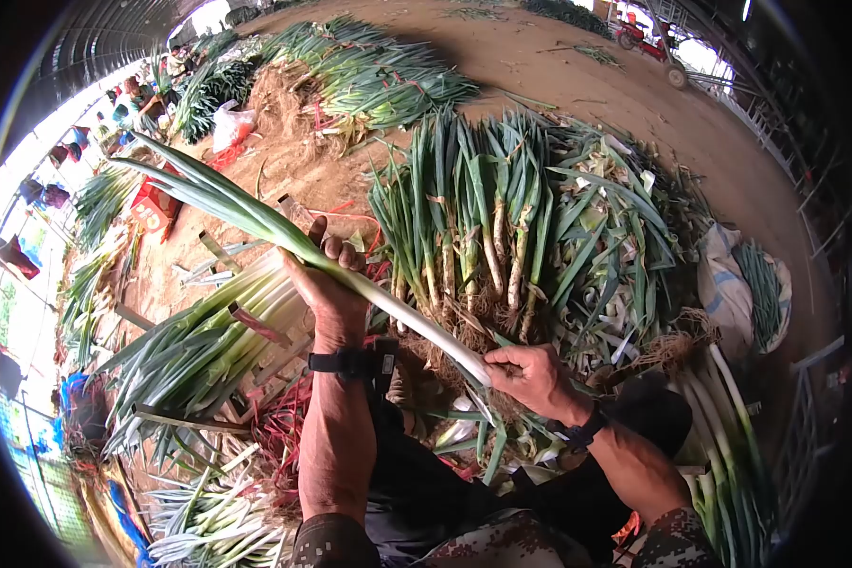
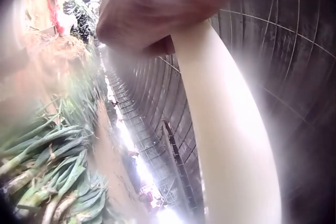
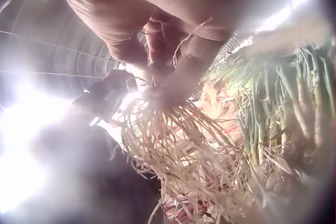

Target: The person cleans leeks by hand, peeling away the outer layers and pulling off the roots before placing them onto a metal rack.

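A long green onion (image 1: pixel 412 317) with a white shaft and broad green leaves slants across the head view. My left hand (image 1: pixel 329 289) grips it where white turns to green, its leaves reaching up and left. At the lower end, my right hand (image 1: pixel 537 381) pinches the white base between thumb and fingers. The right wrist view shows a tuft of stringy roots (image 3: pixel 178 140) hanging just below those fingers. In the left wrist view, the smooth pale shaft (image 2: pixel 226 119) runs down from the left hand (image 2: pixel 157 11).
Upright green onions with soily roots (image 1: pixel 473 218) stand ahead, beside a heap of stripped leaves (image 1: pixel 611 246). Cleaned ones (image 1: pixel 208 341) lie in a wooden rack on the left. More onions (image 1: pixel 724 445) lie at the right, near a white sack (image 1: pixel 727 284). Red ties (image 1: pixel 284 426) lie by the left forearm.
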`<act>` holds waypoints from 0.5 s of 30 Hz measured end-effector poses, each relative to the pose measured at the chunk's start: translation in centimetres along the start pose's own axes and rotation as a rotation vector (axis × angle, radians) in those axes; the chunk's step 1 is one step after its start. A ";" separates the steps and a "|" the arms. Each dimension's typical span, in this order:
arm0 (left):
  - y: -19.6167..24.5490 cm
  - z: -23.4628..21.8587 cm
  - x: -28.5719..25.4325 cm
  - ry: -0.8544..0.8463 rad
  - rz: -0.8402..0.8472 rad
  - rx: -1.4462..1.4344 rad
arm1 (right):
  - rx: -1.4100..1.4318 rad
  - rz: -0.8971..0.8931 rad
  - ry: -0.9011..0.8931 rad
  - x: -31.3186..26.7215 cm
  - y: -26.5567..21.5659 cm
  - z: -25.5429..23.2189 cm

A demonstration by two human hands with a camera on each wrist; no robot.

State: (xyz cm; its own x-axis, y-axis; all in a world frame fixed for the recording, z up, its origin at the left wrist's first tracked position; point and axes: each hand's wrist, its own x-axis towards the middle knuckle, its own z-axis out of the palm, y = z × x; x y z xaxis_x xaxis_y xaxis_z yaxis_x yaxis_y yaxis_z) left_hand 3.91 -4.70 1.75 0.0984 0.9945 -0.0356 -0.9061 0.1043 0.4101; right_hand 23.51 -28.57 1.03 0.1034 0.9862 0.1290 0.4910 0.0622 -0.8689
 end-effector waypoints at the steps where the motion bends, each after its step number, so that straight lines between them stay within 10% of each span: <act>1: -0.2 -0.1 0.3 0.057 0.030 0.017 | -0.021 -0.022 0.011 0.0 0.2 0.1; 15: -0.2 0.0 -0.6 0.112 0.121 0.084 | 0.059 -0.001 0.037 0.2 -0.6 -0.3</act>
State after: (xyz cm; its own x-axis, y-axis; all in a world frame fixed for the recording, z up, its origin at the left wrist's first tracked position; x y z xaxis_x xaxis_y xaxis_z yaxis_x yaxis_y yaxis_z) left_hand 4.01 -5.32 1.68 -0.0603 0.9949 -0.0808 -0.8703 -0.0127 0.4924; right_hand 23.43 -28.48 1.74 0.1350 0.9799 0.1469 0.4394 0.0737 -0.8952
